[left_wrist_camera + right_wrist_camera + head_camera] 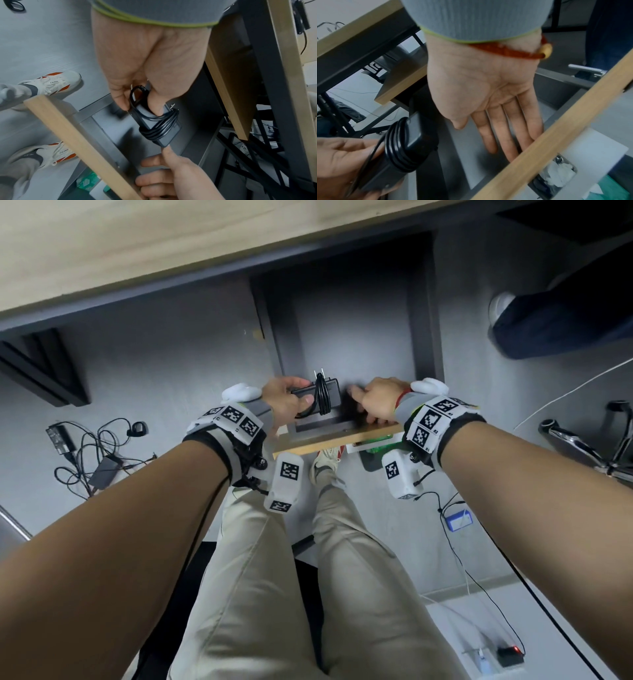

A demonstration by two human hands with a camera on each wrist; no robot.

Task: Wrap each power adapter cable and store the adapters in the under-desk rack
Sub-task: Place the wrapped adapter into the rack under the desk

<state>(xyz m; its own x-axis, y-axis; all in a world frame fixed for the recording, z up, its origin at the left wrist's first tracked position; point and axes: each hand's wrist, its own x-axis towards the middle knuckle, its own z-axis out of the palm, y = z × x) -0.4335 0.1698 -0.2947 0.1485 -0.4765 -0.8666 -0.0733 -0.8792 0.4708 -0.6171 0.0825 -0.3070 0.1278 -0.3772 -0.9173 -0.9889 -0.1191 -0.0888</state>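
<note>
The adapter (317,397), its cable (161,125) wound crosswise round its middle, is gripped by the left hand (286,402) over the open drawer (337,438). Its long axis runs left to right, prongs pointing away. The right hand (378,402) is held flat, fingers (508,129) straight, nothing grasped.

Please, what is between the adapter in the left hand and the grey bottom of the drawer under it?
Nothing: the left wrist view shows the adapter, gripped by the left hand, above bare drawer floor.
</note>
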